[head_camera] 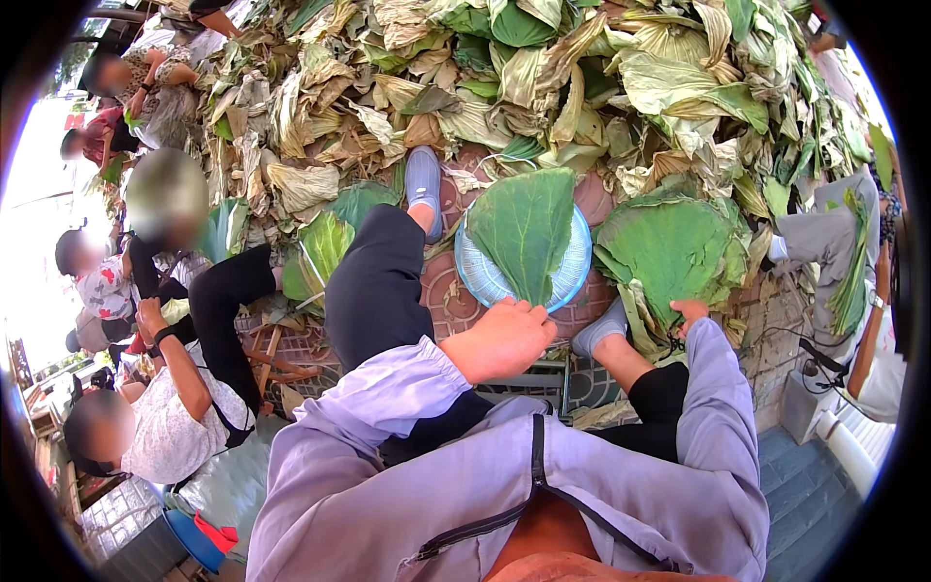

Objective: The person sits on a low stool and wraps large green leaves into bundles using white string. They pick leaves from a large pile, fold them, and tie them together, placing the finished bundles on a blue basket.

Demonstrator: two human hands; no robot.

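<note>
My left hand (499, 340) grips the narrow end of a large folded green leaf (525, 225), probably lotus. The leaf fans out over a round blue plastic basket (580, 254) on the paving between my feet; it hides most of the basket's inside. To the right of the basket lies a stack of similar folded green leaves (665, 244). At the stack's narrow lower end, my right hand (689, 314) pinches the tip of the top leaf, though part of the fingers is hidden.
A big heap of dried and green leaves (451, 80) spreads across the front. More green leaves (320, 254) lie beside my left knee. A seated person (174, 429) is at the left, with others beyond. Another person's trousered leg (825, 225) is at the right.
</note>
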